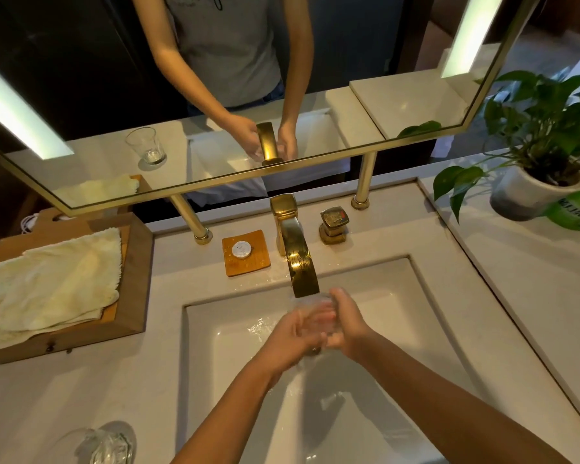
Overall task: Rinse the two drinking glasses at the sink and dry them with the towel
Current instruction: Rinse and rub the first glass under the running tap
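A clear drinking glass (317, 314) is held over the white sink basin (412, 380), right under the gold faucet spout (302, 272), with water running over it. My left hand (293, 333) and my right hand (347, 324) both grip it, one on each side. The glass is blurred and partly hidden by my fingers. A second clear glass (106, 445) stands on the counter at the bottom left. A pale yellow towel (52, 286) lies folded on a wooden tray (133, 286) at the left.
A gold tap handle (333, 224) stands right of the faucet. A wooden soap dish (246, 252) with a round white soap sits to its left. A potted green plant (536, 155) stands at the far right. The gold-framed mirror (215, 182) hangs above on posts.
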A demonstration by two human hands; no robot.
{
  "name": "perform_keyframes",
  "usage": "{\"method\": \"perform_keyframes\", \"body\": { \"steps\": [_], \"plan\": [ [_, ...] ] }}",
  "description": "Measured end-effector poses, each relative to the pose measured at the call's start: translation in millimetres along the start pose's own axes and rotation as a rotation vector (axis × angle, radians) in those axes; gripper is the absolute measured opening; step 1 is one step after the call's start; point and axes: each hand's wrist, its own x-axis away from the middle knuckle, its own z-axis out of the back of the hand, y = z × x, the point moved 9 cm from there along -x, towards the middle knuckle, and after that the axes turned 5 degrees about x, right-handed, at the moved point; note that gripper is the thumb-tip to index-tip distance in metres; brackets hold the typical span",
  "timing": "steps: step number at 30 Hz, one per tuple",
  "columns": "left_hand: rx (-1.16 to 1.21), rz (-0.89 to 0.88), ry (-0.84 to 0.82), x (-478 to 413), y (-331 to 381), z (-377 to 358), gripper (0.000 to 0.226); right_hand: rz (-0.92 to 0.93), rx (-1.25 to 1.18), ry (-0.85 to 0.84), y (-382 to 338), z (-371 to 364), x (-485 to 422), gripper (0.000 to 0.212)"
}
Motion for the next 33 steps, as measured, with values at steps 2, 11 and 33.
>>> {"method": "perform_keyframes", "body": {
  "steps": [2,11,33],
  "plan": [
    [-0.157,-0.074,0.023,-3.4,4.0,1.7,0.039,-0.049,-0.017,-0.054,6.7,-1.5,0.0,0.047],
    [-0.269,-0.128,0.425,2.6,10.8,27.6,0.038,0.148,0.454,0.01,0.9,-8.7,-1.3,0.047],
    [0.479,0.299,0.203,5.5,-4.7,7.0,0.026,0.837,0.768,0.179,-46.9,8.1,26.0,0.034]
  ]
}}
